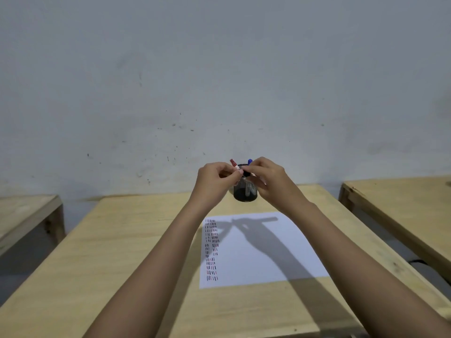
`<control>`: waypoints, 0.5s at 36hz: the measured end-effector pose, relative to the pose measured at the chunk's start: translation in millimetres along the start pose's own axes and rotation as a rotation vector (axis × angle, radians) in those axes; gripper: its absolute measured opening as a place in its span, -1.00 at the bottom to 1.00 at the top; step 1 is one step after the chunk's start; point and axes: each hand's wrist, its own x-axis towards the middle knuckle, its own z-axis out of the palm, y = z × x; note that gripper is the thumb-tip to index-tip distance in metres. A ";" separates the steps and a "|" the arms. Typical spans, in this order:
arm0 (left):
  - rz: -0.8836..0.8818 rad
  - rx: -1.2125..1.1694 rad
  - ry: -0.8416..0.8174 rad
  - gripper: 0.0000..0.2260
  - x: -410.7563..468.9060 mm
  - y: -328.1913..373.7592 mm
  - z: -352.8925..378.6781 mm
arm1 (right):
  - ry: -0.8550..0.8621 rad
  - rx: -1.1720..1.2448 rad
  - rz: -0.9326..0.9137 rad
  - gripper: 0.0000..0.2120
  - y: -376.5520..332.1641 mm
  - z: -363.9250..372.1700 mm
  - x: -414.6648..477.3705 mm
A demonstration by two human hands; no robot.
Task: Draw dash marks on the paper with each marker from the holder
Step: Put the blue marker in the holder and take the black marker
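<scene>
A black mesh holder (pixel 245 193) stands on the wooden table (pixel 136 240) beyond the white paper (pixel 263 250). A red-capped marker (pixel 233 162) and a blue-capped marker (pixel 249 161) stick up from the holder's rim. My left hand (pixel 213 180) and my right hand (pixel 268 179) meet in front of the holder's top, both pinching a black marker (pixel 246 174). Fingers hide most of it, so I cannot tell whether its cap is on. Columns of black and red dash marks (pixel 211 250) run down the paper's left edge.
Another wooden table (pixel 400 208) stands to the right and a third (pixel 26 215) to the left, with gaps between them. A grey wall (pixel 219 81) rises just behind the tables. The shadow of my arms falls across the paper.
</scene>
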 end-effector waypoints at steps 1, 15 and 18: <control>-0.009 0.003 0.001 -0.92 -1.6 -0.5 -0.2 | -0.002 -0.002 -0.002 -0.77 -1.2 0.9 -2.1; -0.129 -0.302 0.100 -0.93 -20.0 -42.7 -36.1 | -0.206 0.394 0.417 -0.91 6.9 4.6 -34.4; -0.177 -0.386 0.110 -0.92 -25.8 -59.3 -45.3 | -0.102 0.585 0.537 -0.91 7.3 7.6 -38.7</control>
